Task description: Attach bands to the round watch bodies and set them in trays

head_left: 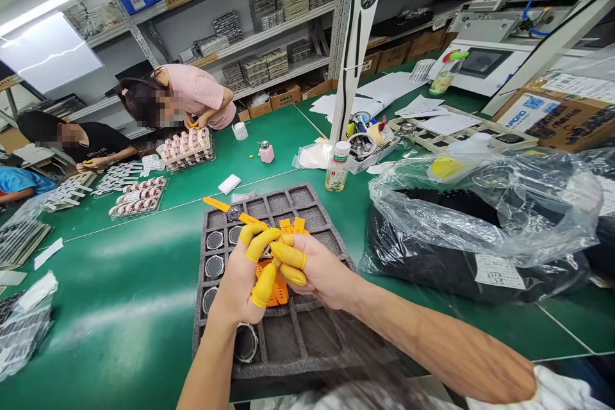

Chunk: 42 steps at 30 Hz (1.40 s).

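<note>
My left hand (247, 278) and my right hand (307, 262) meet over a grey foam tray (314, 202), with yellow cots on several fingers. Both are closed, fingertips pinched together around a small part mostly hidden by the fingers. Just beneath them, orange watch straps (278, 291) lie in the tray, and more orange strap pieces (293, 225) show behind my right fingers. A watch with an orange strap (234, 213) rests across the tray's far left corner. Round watch cases (214, 266) fill compartments down the left side; another watch case (246, 342) sits near the front.
Right of the tray lies a plastic-wrapped black bundle (456, 243). A glass jar (337, 166) and a box of tools (368, 144) stand beyond it, beside a white post (355, 45). A pink bottle (266, 152) and trays of pink parts (139, 196) stand farther back, where co-workers (202, 93) work.
</note>
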{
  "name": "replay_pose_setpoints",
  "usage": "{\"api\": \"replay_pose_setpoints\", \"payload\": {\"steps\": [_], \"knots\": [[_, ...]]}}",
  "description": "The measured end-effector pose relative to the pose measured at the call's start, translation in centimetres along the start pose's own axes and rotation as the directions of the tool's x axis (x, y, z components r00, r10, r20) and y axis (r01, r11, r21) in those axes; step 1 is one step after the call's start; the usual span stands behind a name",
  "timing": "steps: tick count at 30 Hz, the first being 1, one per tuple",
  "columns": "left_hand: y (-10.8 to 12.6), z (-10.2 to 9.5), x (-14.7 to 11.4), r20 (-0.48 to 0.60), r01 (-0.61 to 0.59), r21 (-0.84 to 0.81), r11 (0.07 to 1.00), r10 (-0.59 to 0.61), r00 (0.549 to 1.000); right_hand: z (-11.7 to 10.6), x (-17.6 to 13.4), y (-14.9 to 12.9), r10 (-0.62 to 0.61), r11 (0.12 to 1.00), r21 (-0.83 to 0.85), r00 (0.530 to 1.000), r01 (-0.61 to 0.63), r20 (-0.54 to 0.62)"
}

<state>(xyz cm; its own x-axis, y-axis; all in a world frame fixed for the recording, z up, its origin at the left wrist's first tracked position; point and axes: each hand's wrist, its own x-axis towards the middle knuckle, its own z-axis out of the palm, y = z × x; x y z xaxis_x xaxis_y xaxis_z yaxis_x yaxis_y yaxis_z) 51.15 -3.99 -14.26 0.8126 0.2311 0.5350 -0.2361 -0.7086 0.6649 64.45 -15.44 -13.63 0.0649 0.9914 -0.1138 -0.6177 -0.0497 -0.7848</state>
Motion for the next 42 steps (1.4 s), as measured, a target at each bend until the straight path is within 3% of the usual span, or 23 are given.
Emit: {"api": "replay_pose_setpoints", "payload": {"steps": [8,16,19,25,28,30,32,34,36,39,40,42], "knots": [[0.0,-0.1,-0.1,0.010,-0.006,0.082,0.997,0.005,1.000,0.2,0.2,-0.1,-0.076,0.996,-0.061,0.995,0.073,-0.057],[0.0,0.2,0.2,-0.045,-0.001,-0.018,1.000,0.000,0.999,0.1,0.2,0.7,-0.030,0.996,0.078,0.999,0.031,-0.022],[0.0,0.2,0.1,-0.051,0.001,0.042,0.999,0.001,0.999,0.2,0.3,0.7,-0.039,0.997,0.071,0.999,0.041,-0.019],[0.3,-0.2,0.2,-0.008,-0.037,0.208,0.977,0.039,0.999,0.1,0.5,-0.1,-0.081,0.991,-0.112,0.996,0.076,-0.046],[1.0,-1.9,0.1,0.006,0.028,0.293,0.956,-0.031,1.000,-0.5,0.4,-1.1,-0.164,0.936,-0.319,0.986,0.150,-0.017],[1.1,-4.2,-0.1,-0.004,0.137,0.369,0.919,-0.146,0.989,-1.4,0.4,-2.0,-0.264,0.765,-0.598,0.963,0.241,0.050],[0.7,-7.1,-0.3,0.015,0.228,0.459,0.859,-0.264,0.964,-2.4,0.9,-2.8,-0.275,0.434,-0.864,0.951,0.255,0.142],[-0.7,-10.3,-0.3,0.112,0.241,0.566,0.789,-0.362,0.925,-3.0,2.1,-3.0,-0.200,0.084,-0.977,0.964,0.195,0.175],[-2.8,-13.1,0.1,0.217,0.216,0.656,0.723,-0.455,0.864,-3.0,4.0,-2.7,-0.120,-0.154,-0.979,0.981,0.132,0.151],[-7.3,-16.1,1.3,0.203,0.365,0.674,0.642,-0.636,0.744,-1.7,7.8,-1.7,-0.049,-0.347,-0.935,0.994,0.070,0.093],[-8.9,-16.7,1.8,0.206,0.437,0.638,0.634,-0.687,0.696,-1.1,9.1,-1.3,-0.041,-0.387,-0.921,0.996,0.052,0.074],[-12.1,-17.3,2.7,0.265,0.478,0.594,0.647,-0.718,0.643,-0.2,11.5,-0.6,-0.023,-0.446,-0.894,0.998,0.041,0.057]]}}
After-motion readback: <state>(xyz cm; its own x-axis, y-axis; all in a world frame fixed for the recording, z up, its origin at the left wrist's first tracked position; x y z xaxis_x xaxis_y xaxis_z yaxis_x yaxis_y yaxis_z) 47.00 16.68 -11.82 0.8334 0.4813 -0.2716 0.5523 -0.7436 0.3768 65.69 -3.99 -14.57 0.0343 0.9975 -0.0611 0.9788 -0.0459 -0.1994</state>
